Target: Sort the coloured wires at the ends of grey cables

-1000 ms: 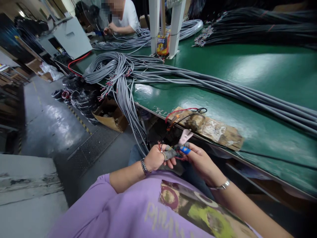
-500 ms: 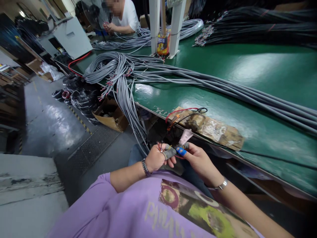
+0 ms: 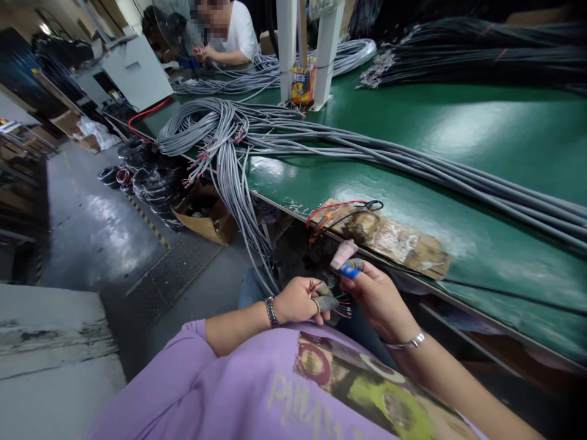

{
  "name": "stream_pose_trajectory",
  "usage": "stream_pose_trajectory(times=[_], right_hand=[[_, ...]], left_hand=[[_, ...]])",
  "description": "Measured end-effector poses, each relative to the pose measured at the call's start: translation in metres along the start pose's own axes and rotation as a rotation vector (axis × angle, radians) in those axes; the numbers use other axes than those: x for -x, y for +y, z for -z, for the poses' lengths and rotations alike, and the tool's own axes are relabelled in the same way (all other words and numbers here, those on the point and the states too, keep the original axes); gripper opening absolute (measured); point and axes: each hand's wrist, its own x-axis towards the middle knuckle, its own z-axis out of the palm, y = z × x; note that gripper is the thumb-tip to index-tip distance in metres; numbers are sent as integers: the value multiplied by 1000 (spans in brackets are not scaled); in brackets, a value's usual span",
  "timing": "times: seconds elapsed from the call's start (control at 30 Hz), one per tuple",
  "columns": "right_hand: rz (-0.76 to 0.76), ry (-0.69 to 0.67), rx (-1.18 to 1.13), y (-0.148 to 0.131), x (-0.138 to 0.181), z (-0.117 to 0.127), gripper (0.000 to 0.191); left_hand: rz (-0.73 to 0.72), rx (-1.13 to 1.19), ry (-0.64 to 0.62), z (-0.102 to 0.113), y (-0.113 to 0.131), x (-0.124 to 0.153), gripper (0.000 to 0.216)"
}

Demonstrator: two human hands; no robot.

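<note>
My left hand (image 3: pixel 306 300) is closed in front of my body, with grey covers on its thumb and finger. It pinches a bunch of thin coloured wires (image 3: pixel 343 308), whose ends fan out to the right. More wire ends show on the hand's other side. Just right of these wires, my right hand (image 3: pixel 373 296) is closed, blue tape round its thumb and a grey cover on a finger. From its pinch rises a pale pink, crumpled piece (image 3: pixel 343 252), like cloth or paper; I cannot make out its kind.
Grey cables (image 3: pixel 367 146) run along the green table (image 3: pixel 458 116) and hang over its near edge. A taped board (image 3: pixel 403 241) with red and black leads lies at that edge. Across the table sits another person (image 3: pixel 238 36). An open cardboard box (image 3: pixel 206 214) stands below.
My hands have drawn apart. The right hand has moved slightly up and right with the pale pink piece, and the wire ends in my left hand now show fanned out.
</note>
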Motion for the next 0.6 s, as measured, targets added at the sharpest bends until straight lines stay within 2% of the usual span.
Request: stream_pose_trajectory(times=[0.1, 0.2, 0.27, 0.43, 0.6], right_hand=[[-20, -2, -73, 1, -3, 3, 33], [-49, -63, -84, 2, -3, 6, 27], [-49, -108, -56, 2, -2, 6, 29], [-67, -168, 22, -3, 1, 2, 44], [-40, -160, 81, -4, 2, -3, 42]], left_hand=[[-60, 26, 66, 3, 0, 0, 43], [-131, 37, 110, 8, -2, -3, 43], [-144, 57, 134, 10, -3, -4, 43], [-161, 60, 129, 9, -5, -5, 40], [-181, 10, 124, 8, -5, -3, 37]])
